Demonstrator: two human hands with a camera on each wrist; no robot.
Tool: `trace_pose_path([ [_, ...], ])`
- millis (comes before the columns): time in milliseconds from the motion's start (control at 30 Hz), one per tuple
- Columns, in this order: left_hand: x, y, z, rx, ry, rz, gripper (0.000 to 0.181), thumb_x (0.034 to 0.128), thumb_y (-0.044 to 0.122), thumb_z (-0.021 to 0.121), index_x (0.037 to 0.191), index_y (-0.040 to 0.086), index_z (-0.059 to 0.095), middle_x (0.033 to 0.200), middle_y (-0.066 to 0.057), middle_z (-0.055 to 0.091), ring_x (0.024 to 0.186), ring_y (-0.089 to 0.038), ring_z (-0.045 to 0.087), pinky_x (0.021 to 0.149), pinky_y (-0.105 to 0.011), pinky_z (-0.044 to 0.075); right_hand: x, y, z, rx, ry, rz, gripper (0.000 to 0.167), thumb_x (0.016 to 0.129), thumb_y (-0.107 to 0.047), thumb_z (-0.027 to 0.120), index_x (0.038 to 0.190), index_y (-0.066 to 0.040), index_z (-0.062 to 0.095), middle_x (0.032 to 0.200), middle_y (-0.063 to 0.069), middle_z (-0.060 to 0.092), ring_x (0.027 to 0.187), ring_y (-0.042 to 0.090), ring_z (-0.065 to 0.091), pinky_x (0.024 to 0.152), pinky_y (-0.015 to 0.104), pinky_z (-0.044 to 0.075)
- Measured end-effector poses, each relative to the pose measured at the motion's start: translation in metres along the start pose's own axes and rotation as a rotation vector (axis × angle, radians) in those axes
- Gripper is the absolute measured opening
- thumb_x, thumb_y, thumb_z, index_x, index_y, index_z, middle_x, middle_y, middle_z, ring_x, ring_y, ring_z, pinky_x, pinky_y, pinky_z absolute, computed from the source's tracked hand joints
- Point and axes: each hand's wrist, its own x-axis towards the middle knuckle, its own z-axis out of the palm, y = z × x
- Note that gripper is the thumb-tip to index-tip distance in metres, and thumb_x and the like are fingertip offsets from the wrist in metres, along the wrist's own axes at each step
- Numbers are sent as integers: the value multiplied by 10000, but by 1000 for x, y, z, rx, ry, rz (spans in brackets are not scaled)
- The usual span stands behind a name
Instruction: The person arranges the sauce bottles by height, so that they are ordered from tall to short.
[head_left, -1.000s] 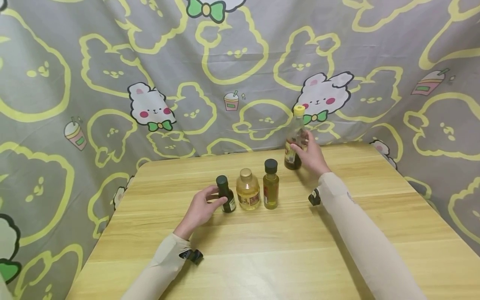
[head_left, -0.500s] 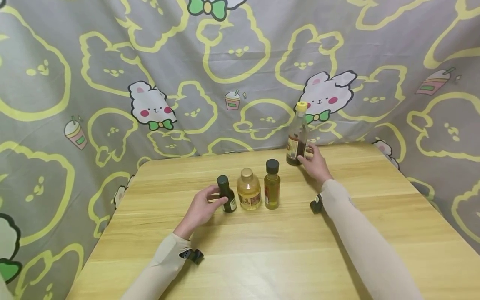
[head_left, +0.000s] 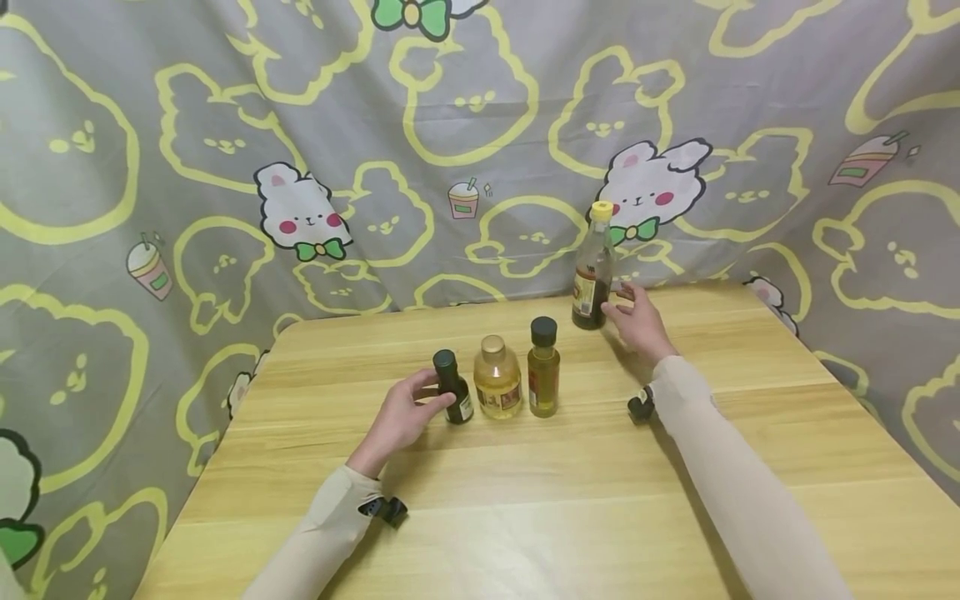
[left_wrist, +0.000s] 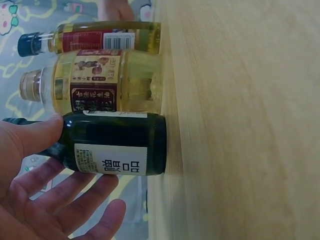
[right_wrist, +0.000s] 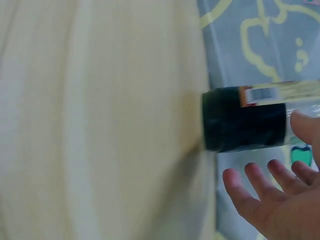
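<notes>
My left hand (head_left: pixel 401 421) is at a small dark green glass bottle (head_left: pixel 454 387) that stands upright on the table. Its thumb lies across the bottle's shoulder in the left wrist view, while several fingertips (left_wrist: pixel 107 184) reach round the far side. Beside that bottle stand a squat bottle of golden oil (head_left: pixel 497 379) and a slim black-capped oil bottle (head_left: pixel 543 371), making a row. At the back, a tall yellow-capped bottle of dark sauce (head_left: pixel 592 279) stands upright. My right hand (head_left: pixel 637 321) is just right of it, fingers spread and not wrapped round it; thumb contact is unclear.
The wooden table (head_left: pixel 480 517) ends at the back near a grey patterned curtain (head_left: pixel 360 125). Small black cameras sit on both wrists, one at the left cuff (head_left: pixel 386 510) and one at the right cuff (head_left: pixel 641 405).
My right hand has let go of the tall sauce bottle and drawn slightly right, after the bottle was moved a little back. The left hand and the row of bottles have stayed put.
</notes>
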Motion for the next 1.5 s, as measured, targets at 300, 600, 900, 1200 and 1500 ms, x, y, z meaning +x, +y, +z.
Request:
trace_pose_path([
  [300, 1, 2, 1, -6, -14, -3, 357, 956, 213, 743, 1304, 165, 678, 1328, -127, 676, 1150, -386, 675, 927, -500, 575, -17, -23, -6, 4, 9, -81, 796, 1037, -402, 596, 1634, -97, 167, 1629, 203, 332, 1447, 421, 411, 1135, 559, 415],
  [600, 2, 2, 2, -4, -17, -2, 359, 955, 214, 745, 1305, 169, 676, 1332, -125, 675, 1159, -387, 670, 933, -500, 573, -41, -39, -10, 61, -2, -182, 728, 1036, -348, 615, 1603, -56, 266, 1582, 218, 401, 1384, 430, 490, 1060, 514, 499],
  [900, 0, 0, 0, -7, -11, -26, 380, 954, 232, 745, 1321, 173, 666, 1368, -126, 654, 1178, -384, 659, 959, -510, 558, -63, -50, -12, 34, -89, -240, 697, 1028, -385, 623, 1587, -78, 341, 1563, 162, 460, 1356, 409, 521, 1080, 547, 472],
  [1200, 0, 1, -3, -12, -16, -19, 378, 950, 238, 750, 1315, 180, 671, 1365, -125, 656, 1180, -386, 658, 939, -503, 568, -82, -53, -13, -14, -205, -305, 585, 1023, -351, 643, 1521, -107, 455, 1534, 144, 495, 1344, 378, 545, 1062, 540, 489],
  [1500, 0, 0, -3, -28, -25, -46, 419, 944, 247, 759, 1347, 183, 662, 1398, -124, 637, 1216, -381, 642, 947, -496, 566, -94, -56, 13, 2, -281, -359, 597, 961, -268, 741, 1480, -102, 496, 1503, 114, 526, 1327, 350, 557, 1029, 511, 523],
])
